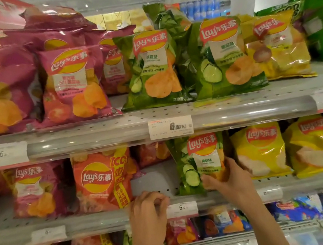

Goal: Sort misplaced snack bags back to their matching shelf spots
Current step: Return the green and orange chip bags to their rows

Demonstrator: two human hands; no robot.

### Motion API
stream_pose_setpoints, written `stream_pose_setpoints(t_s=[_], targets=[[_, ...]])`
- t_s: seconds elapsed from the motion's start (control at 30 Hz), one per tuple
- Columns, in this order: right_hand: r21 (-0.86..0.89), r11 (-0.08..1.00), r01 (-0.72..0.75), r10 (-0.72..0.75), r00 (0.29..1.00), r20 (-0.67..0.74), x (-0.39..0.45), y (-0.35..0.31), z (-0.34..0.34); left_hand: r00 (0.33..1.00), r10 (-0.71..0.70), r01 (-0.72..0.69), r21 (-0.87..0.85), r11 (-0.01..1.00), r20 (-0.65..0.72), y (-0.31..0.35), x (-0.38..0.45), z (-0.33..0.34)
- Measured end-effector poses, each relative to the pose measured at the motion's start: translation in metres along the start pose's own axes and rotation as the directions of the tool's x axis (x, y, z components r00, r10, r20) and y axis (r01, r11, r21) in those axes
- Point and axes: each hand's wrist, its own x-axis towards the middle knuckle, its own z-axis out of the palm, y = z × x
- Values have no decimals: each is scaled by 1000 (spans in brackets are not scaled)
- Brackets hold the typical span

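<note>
A green cucumber chip bag (194, 159) stands upright on the middle shelf (155, 181), and my right hand (227, 177) grips its lower right corner. My left hand (149, 207) rests at the shelf's front edge with fingers curled and nothing in them, beside a bare gap in the row. Left of the gap stands an orange-red chip bag (100, 181); right of the green bag stand two yellow chip bags (261, 148). On the top shelf two matching green cucumber bags (153, 68) stand side by side.
Magenta tomato bags (73, 83) fill the top shelf's left, with a yellow bag (278, 47) at its right. A magenta bag (35, 190) sits on the middle shelf's left. Price tags (170, 127) line the shelf rails. Blue and red bags (299, 208) fill the bottom shelf.
</note>
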Motion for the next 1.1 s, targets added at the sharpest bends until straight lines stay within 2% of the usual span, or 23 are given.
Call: stream_pose_setpoints(t_s=[0.13,0.23,0.3,0.37,0.5,0.6,0.73,0.8,0.93,1.1], targets=[[-44,999,28,-37,977,-212,-21,-4,-1,990,-91,50,-340,939,-108,-3,-6,-3],[-75,991,108,-130,902,-412,-37,-12,4,939,-212,74,-441,894,-271,-3,-16,-14],[-60,984,167,-176,870,-460,-45,-18,10,898,-291,108,-478,872,-329,-9,-21,-24],[-2,978,210,-190,885,-425,-51,-24,20,858,-358,141,-502,853,-369,-21,-25,-35],[98,969,227,-199,951,-238,-60,-41,47,755,-490,203,-556,806,-435,-52,-33,-59],[94,965,243,-227,961,-157,-62,-58,74,704,-518,228,-536,813,-486,-77,-28,-80],[119,964,237,-233,972,-43,-63,-81,120,667,-511,240,-494,836,-541,-116,-13,-108],[109,973,203,-202,979,-16,-66,-91,145,673,-502,277,-445,852,-542,-136,-6,-124],[141,984,105,-107,994,7,-64,-110,187,762,-399,256,-328,909,-511,-182,13,-155],[202,979,10,-7,1000,-14,-53,-132,218,868,-389,290,-321,902,-310,-234,44,-187]])
